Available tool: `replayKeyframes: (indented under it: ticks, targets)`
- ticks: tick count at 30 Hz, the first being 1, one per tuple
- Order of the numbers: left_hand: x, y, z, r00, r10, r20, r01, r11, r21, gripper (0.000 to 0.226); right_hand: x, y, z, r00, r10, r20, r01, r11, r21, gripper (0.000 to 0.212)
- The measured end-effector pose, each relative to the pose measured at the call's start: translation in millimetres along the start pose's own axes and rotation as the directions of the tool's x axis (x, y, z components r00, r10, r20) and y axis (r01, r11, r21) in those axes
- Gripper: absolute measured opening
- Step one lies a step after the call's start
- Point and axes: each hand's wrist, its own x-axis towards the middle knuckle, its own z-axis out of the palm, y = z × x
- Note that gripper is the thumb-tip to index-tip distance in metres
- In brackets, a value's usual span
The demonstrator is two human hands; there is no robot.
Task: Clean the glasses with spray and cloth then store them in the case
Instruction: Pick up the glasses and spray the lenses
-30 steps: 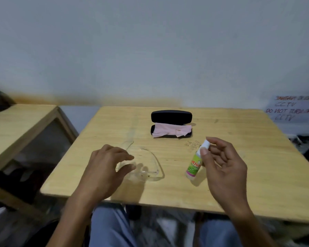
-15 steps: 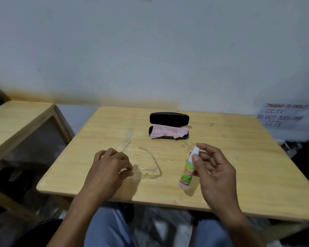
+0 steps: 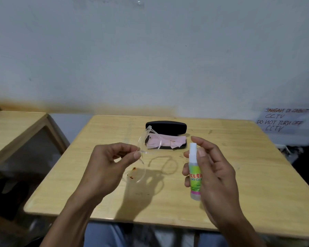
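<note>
A pale wooden surface (image 3: 248,175) stood against a plain grey-white wall (image 3: 150,59), with a brownish stain running along the wall's foot. To the left a second wooden table (image 3: 12,129) stood apart from it. On the wall at far right hung a handwritten notice (image 3: 282,119) that read in part "DO NOT TURN OFF CCTV".

Toward the back of the surface lay an open black glasses case (image 3: 166,127), its lid raised, and a pink cloth (image 3: 169,140) sat crumpled in its lower half, one corner spilling over the front edge.

The left hand (image 3: 103,168) was raised above the surface and pinched the clear-framed glasses (image 3: 141,157) between thumb and fingertips near the bridge. The glasses were held nearly on end, one lens up in front of the case and the other hanging low, with reddish-brown spots on the lower lens. Their shadow fell on the wood below.

The right hand (image 3: 212,173) gripped the spray bottle (image 3: 194,172) upright, fingers curled round its green label, the index finger raised above the white nozzle. The bottle stood just to the right of the glasses, apart from them, with both held off the surface in front of the case.
</note>
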Motion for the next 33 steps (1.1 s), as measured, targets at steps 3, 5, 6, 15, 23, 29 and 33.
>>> replayKeyframes:
  ticks: [3,5,6,15,23,29,33]
  targets:
    - [2,4,8,0.999,-0.052,-0.009,0.051,0.994,-0.099,0.013,4,-7,2,0.999,-0.050,0.001,0.050,0.998,-0.043,0.023]
    - [3,7,13,0.997,-0.080,-0.021,0.075,0.982,-0.174,0.011,5,-11,5,0.995,-0.101,-0.002,0.101,0.993,-0.062,0.022]
    - [3,10,16,0.995,-0.096,-0.030,0.086,0.971,-0.224,0.011,6,-12,6,0.991,-0.131,0.006,0.132,0.988,-0.075,0.020]
    - [12,33,35,0.977,-0.213,0.023,0.202,0.877,-0.436,0.020,23,-19,13,0.861,-0.480,0.168,0.494,0.710,-0.502,0.037]
    - [27,39,43,0.991,-0.134,0.006,0.125,0.902,-0.414,0.022,34,-22,24,0.947,-0.319,0.047,0.321,0.916,-0.241,0.017]
    - [33,42,41,0.991,-0.132,-0.009,0.118,0.917,-0.381,0.013,37,-32,20,0.996,-0.031,0.084,0.019,0.990,0.139,0.022]
    - [33,44,44,0.992,-0.128,-0.007,0.117,0.924,-0.365,0.007,41,-31,19,0.978,-0.208,0.006,0.208,0.975,-0.073,0.017]
